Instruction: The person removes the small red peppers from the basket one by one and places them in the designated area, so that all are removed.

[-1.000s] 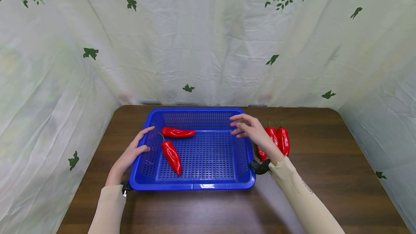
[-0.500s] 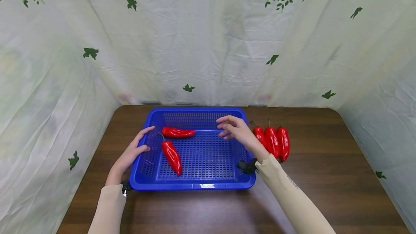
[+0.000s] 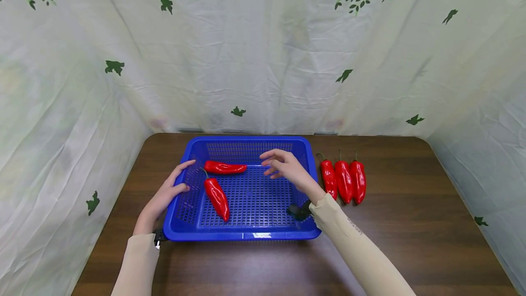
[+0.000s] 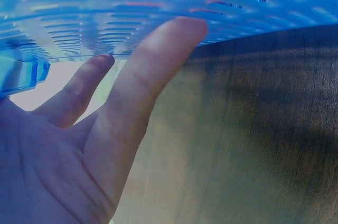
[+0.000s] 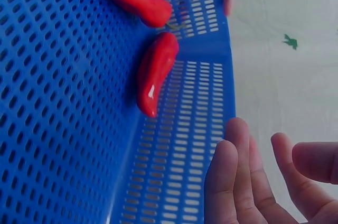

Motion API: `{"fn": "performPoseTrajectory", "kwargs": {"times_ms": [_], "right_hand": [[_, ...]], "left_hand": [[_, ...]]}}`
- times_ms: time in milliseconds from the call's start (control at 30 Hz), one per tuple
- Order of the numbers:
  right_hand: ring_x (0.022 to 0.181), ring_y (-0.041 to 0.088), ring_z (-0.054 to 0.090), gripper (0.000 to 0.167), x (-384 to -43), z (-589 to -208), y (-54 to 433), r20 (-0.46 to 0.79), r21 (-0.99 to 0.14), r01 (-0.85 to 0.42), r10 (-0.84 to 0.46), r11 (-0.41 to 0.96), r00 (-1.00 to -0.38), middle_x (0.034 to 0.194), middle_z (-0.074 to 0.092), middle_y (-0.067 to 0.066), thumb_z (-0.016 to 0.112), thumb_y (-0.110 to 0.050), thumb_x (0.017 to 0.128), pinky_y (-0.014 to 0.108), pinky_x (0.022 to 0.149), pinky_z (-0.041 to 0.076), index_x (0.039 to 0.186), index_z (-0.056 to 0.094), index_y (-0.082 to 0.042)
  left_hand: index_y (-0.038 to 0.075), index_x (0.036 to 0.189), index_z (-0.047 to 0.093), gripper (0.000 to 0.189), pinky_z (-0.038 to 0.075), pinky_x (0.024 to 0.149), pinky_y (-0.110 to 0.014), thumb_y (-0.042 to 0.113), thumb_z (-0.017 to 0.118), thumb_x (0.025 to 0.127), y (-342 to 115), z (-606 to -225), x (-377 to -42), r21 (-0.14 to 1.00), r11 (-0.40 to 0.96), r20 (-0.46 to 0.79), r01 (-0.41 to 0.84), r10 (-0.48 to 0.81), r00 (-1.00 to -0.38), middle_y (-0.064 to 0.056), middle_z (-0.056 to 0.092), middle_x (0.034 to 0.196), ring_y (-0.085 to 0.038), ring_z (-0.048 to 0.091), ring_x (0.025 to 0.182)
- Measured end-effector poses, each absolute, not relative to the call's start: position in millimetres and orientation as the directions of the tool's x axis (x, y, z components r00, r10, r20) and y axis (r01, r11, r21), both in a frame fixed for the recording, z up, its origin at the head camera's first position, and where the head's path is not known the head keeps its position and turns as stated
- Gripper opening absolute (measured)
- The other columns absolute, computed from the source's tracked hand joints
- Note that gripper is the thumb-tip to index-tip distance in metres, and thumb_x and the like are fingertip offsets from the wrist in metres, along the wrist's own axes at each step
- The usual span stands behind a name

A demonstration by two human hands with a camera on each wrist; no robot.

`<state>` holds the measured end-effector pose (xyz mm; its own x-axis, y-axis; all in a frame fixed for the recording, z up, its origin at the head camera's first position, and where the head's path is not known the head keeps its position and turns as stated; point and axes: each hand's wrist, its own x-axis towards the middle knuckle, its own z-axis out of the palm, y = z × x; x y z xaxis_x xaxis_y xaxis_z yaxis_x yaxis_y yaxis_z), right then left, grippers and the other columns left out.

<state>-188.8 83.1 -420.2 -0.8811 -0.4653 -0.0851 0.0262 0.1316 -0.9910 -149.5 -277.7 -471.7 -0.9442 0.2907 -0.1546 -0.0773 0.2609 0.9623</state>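
My left hand (image 3: 166, 191) rests against the left side of the blue plastic basket (image 3: 250, 235), thumb and fingers extended and spread. From the left wrist view, two digits (image 4: 158, 65) reach to the slotted wall. My right hand (image 3: 283, 166) hovers above the basket's right half, fingers loosely bent and nothing held. Inside the basket, a red pepper (image 3: 225, 168) lies crosswise near the back. Another red pepper (image 3: 217, 199) slants in front of it, stem toward the back left. In the right wrist view, both peppers lie beyond my fingers.
Three red peppers (image 3: 344, 182) lie side by side on the brown wooden table (image 3: 411, 223), right of the basket. A pale leaf-printed curtain (image 3: 263, 58) hangs behind and along both sides. Black wrist bands show on both arms.
My right hand has moved left over the basket, away from the three peppers, which now show fully. My left hand, the basket and the peppers have stayed still.
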Motion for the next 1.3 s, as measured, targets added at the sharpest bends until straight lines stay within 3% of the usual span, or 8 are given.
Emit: {"fn": "performPoseTrajectory", "kwargs": {"times_ms": [167, 400, 600, 933, 1300], "right_hand": [[0.095, 0.043, 0.061, 0.030, -190.1, -424.7, 72.6, -0.070, -0.991, 0.006, -0.483, 0.133, -0.873, 0.110, 0.062, 0.019, 0.044, -0.006, 0.097, 0.048, 0.081, 0.052, 0.123, 0.056, 0.003], [0.098, 0.044, 0.059, 0.031, -189.8, -431.1, 54.9, -0.127, -0.985, 0.051, -0.487, 0.165, -0.864, 0.109, 0.063, 0.018, 0.047, -0.007, 0.098, 0.051, 0.085, 0.049, 0.126, 0.056, 0.002], [0.089, 0.034, 0.064, 0.030, -190.3, -432.0, 44.4, -0.139, -0.979, 0.043, -0.496, 0.199, -0.857, 0.105, 0.065, 0.018, 0.047, -0.004, 0.097, 0.047, 0.082, 0.051, 0.125, 0.056, 0.004], [0.097, 0.044, 0.061, 0.031, -191.2, -445.6, 29.2, -0.159, -0.979, 0.073, -0.496, 0.188, -0.854, 0.111, 0.063, 0.023, 0.050, -0.006, 0.097, 0.049, 0.083, 0.050, 0.126, 0.057, 0.002], [0.095, 0.044, 0.061, 0.030, -190.0, -452.2, 11.6, -0.163, -0.979, 0.073, -0.514, 0.190, -0.842, 0.111, 0.061, 0.028, 0.049, -0.005, 0.096, 0.051, 0.081, 0.050, 0.123, 0.058, 0.001]], "left_hand": [[0.024, 0.151, 0.023, 0.064, 0.046, 0.087, -0.056, 0.005, 0.043, 0.093, -277.9, -471.7, -149.0, 0.961, 0.267, -0.149, -0.069, 0.289, -0.946, -0.017, 0.007, 0.155, -0.050, 0.034, 0.124], [0.024, 0.151, 0.023, 0.064, 0.044, 0.088, -0.057, 0.005, 0.044, 0.094, -277.7, -471.9, -148.7, 0.961, 0.269, -0.150, -0.070, 0.289, -0.945, -0.017, 0.007, 0.156, -0.049, 0.033, 0.125], [0.025, 0.151, 0.022, 0.064, 0.043, 0.090, -0.058, 0.006, 0.044, 0.094, -277.4, -471.5, -148.4, 0.957, 0.282, -0.149, -0.066, 0.286, -0.946, -0.016, 0.006, 0.156, -0.049, 0.032, 0.126], [0.025, 0.151, 0.022, 0.064, 0.041, 0.091, -0.059, 0.007, 0.044, 0.094, -277.4, -470.4, -148.2, 0.954, 0.292, -0.148, -0.062, 0.284, -0.947, -0.016, 0.006, 0.156, -0.048, 0.032, 0.126], [0.025, 0.151, 0.022, 0.064, 0.042, 0.089, -0.062, 0.007, 0.045, 0.094, -276.7, -470.4, -147.3, 0.958, 0.275, -0.160, -0.081, 0.278, -0.947, -0.016, 0.005, 0.156, -0.050, 0.030, 0.127]]}}
